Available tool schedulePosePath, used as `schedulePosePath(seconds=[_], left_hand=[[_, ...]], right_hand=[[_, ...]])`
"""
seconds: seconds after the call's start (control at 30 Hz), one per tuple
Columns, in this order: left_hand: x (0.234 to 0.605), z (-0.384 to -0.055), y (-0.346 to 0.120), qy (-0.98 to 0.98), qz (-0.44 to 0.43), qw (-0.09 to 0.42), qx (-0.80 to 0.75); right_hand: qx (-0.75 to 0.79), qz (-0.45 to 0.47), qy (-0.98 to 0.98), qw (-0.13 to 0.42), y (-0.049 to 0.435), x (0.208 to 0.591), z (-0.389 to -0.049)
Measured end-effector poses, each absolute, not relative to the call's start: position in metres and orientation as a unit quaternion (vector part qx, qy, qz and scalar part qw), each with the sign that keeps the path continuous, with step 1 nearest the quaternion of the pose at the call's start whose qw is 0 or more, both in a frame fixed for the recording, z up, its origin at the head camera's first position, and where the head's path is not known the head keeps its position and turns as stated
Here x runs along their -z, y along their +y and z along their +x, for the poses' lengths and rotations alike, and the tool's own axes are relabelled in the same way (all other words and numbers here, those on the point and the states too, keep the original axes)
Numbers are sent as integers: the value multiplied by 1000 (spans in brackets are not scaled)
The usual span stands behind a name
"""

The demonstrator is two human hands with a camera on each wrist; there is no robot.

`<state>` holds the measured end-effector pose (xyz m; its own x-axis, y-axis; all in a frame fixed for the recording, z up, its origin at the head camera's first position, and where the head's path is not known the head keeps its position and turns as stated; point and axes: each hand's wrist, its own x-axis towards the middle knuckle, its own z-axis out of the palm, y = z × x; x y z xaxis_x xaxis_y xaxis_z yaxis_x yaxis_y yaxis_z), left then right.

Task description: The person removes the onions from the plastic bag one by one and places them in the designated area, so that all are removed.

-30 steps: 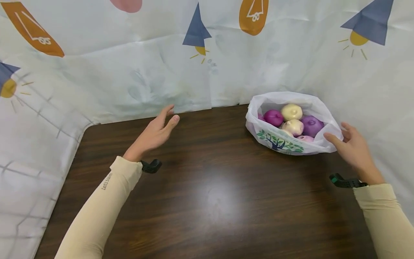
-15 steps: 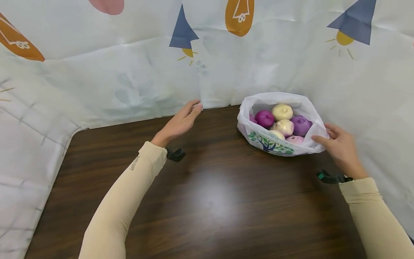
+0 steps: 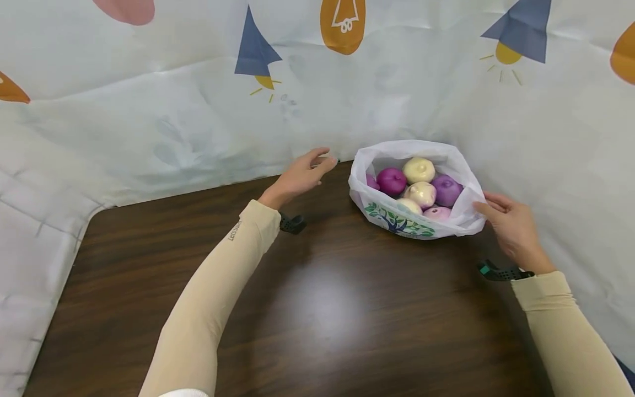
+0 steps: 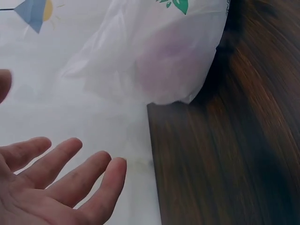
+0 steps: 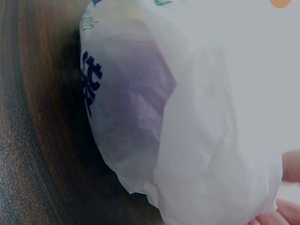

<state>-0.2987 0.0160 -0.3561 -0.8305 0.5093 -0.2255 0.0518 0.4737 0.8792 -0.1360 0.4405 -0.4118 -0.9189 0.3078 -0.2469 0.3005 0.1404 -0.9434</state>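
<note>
White bag (image 3: 397,221) of purple and cream bulbs (image 3: 421,194), back right of desk (image 3: 322,298).
Pinches bag's right rim with right hand (image 3: 512,225); holds loosely spread left hand (image 3: 303,175) near bag's left side, apart.

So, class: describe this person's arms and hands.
The left sleeve and right sleeve are cream; dark lettering marks the left. The left wristband and right wristband are black, the right with a green patch. Left hand and right hand are bare.
</note>
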Motion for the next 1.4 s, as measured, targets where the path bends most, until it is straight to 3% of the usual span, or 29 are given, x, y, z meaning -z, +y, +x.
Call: schedulePosePath(seconds=[0.27,0.6,0.83,1.07,1.4], left_hand=[[360,-306,50,835,182,225,-468],[370,-306,90,843,211,170,-465],[375,-309,100,855,196,135,-461],[377,-309,88,818,176,174,-519],[378,-297,67,762,176,234,-577]], right_hand=[[-473,-214,-855,-22,423,401,-149],[-461,-222,-859,-22,420,402,-161],[-542,-219,-811,-13,428,408,-162],[-694,-208,-689,-27,433,404,-156],[-722,-184,-665,-54,432,400,-151]])
